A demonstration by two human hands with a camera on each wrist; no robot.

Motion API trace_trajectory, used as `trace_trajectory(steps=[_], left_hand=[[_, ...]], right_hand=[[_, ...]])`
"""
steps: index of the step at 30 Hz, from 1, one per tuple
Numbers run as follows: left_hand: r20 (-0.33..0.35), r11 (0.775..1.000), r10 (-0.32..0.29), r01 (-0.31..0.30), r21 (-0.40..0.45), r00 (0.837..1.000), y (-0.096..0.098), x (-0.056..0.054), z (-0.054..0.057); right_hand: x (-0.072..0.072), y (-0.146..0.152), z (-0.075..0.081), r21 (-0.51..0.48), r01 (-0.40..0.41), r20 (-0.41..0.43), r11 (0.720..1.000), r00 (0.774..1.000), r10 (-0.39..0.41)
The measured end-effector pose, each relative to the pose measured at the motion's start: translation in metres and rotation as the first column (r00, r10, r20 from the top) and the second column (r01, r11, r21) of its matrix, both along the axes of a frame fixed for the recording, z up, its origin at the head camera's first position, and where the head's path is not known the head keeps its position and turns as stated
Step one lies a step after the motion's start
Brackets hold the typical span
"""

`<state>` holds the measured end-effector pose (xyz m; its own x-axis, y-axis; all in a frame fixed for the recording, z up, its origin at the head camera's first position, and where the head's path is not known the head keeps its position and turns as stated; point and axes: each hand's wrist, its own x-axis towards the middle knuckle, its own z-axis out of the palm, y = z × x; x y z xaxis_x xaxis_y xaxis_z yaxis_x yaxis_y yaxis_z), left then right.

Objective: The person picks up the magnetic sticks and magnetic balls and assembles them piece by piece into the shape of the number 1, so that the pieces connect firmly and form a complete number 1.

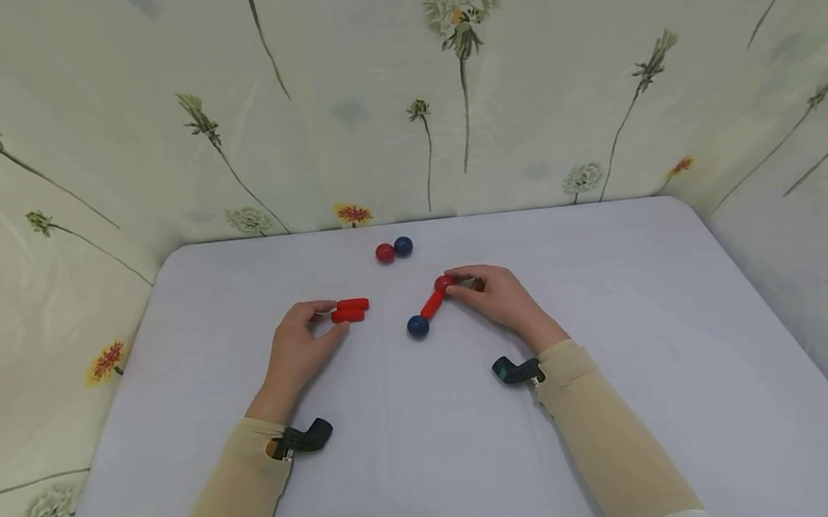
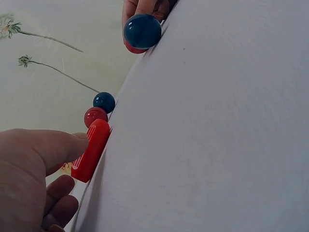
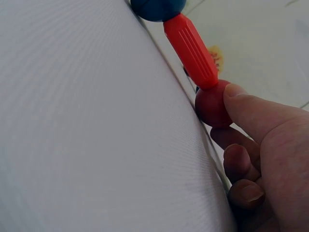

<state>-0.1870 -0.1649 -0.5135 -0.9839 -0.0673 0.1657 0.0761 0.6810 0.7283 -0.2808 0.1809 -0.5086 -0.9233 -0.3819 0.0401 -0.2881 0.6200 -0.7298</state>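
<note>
In the head view my left hand [image 1: 303, 346] is at two short red rods lying side by side, the upper rod [image 1: 353, 303] and the lower rod [image 1: 348, 316]. Its thumb is against the near rod and its index finger at the end of the far one, pinching the pair. My right hand [image 1: 497, 294] pinches a red ball [image 3: 212, 104] between thumb and fingers. That ball is joined to a grooved red rod [image 3: 191, 50], whose other end bears a dark blue ball [image 1: 418, 326]. The joined piece slants over the white tabletop.
Farther back on the white table [image 1: 603, 277], a loose red ball [image 1: 385, 253] and a dark blue ball [image 1: 403, 246] sit side by side. A floral cloth [image 1: 349, 159] rises behind the table's back edge. Both wrists wear black camera mounts.
</note>
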Motion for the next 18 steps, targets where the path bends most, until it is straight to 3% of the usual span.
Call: trace_trajectory(steps=[18], left_hand=[[0.008,0.999,-0.018,0.018,-0.03,1.0,0.0028,0.0012,0.004]], right_hand=[[-0.0009,-0.0004,-0.0014,0.011,0.001,0.01,1.0,1.0,-0.001]])
